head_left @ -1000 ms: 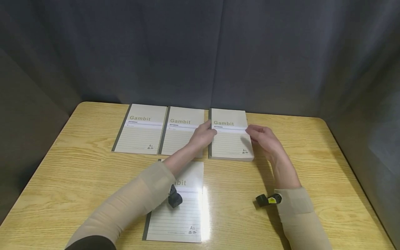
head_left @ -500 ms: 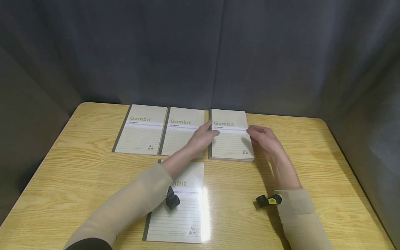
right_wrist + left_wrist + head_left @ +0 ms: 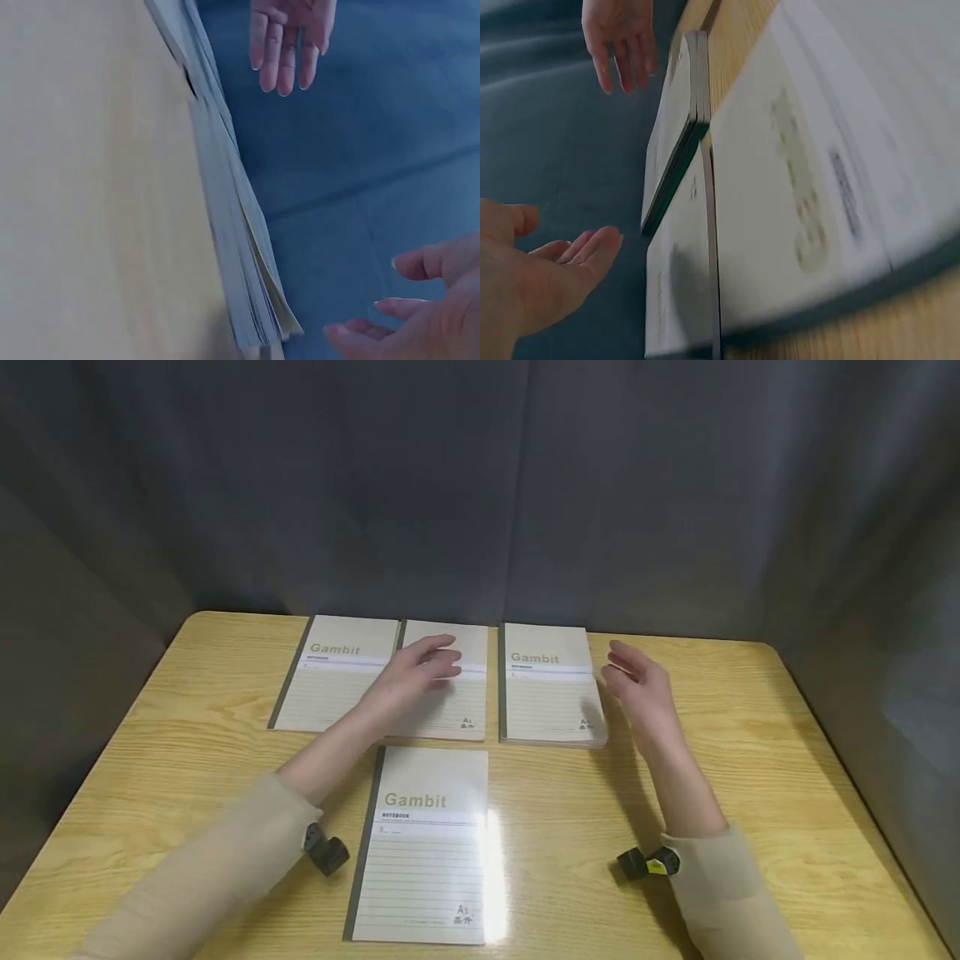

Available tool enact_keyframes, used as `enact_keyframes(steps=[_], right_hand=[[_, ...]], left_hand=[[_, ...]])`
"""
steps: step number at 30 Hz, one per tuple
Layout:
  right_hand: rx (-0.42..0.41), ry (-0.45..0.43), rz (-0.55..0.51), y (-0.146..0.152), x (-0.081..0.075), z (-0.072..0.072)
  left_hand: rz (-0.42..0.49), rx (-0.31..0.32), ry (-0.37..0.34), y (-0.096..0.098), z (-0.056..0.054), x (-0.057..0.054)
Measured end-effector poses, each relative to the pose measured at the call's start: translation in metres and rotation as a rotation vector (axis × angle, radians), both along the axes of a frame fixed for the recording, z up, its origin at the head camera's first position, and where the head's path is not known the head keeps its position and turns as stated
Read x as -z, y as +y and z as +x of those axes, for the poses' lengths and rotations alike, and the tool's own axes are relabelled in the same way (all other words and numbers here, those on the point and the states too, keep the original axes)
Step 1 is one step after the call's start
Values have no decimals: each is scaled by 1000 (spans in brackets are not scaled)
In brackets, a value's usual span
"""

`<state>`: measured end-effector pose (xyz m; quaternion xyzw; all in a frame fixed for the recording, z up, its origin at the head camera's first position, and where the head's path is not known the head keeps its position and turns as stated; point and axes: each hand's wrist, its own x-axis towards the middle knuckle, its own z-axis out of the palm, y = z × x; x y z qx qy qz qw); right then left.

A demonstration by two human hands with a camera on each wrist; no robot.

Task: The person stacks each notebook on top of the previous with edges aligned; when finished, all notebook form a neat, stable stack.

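Note:
My left hand (image 3: 408, 677) hovers over the middle notebook (image 3: 450, 714) of the back row, fingers relaxed and holding nothing. My right hand (image 3: 641, 689) is just off the right edge of a stack of notebooks (image 3: 551, 702), with its fingers loosely bent and nothing in them. The stack is a few notebooks thick, as its layered edge (image 3: 236, 247) shows in the right wrist view. All covers are pale with a dark spine and "Gambit" printed on them. Another notebook (image 3: 423, 860) lies nearer, below the middle one.
At the back left lies one more notebook (image 3: 337, 677), side by side with the middle one. Everything rests on a wooden table (image 3: 187, 760) with rounded corners. A dark grey curtain (image 3: 375, 485) rises behind it and along both sides.
My left hand has let go of the stack's left edge and moved left over the middle notebook. My right hand has drawn slightly away from the right edge. The stack stays in place.

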<state>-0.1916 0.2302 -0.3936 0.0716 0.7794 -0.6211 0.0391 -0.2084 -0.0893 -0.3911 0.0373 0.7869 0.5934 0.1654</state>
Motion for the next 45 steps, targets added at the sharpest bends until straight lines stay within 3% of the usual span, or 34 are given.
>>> enact_keyframes(steps=[6,11,15,20,24,32,40,45], right_hand=[[-47,31,-87,-30,-1,27],[-169,-46,-206,-55,3,49],[-281,-135,-254,-72,6,63],[-364,-238,-287,-88,11,80],[-375,-297,-299,-97,16,92],[-364,-317,-362,-102,16,101],[-410,-385,-415,-102,11,107],[-392,-393,-428,-103,11,108]], left_hand=[[-106,39,4,-53,26,-6],[-168,44,-1,-83,50,-2],[-199,56,-30,-97,66,1],[-219,69,-103,-104,79,6],[-198,49,-172,-105,87,10],[-48,-3,-279,-105,94,17],[27,-25,-316,-98,99,20],[27,-37,-322,-92,100,23]])
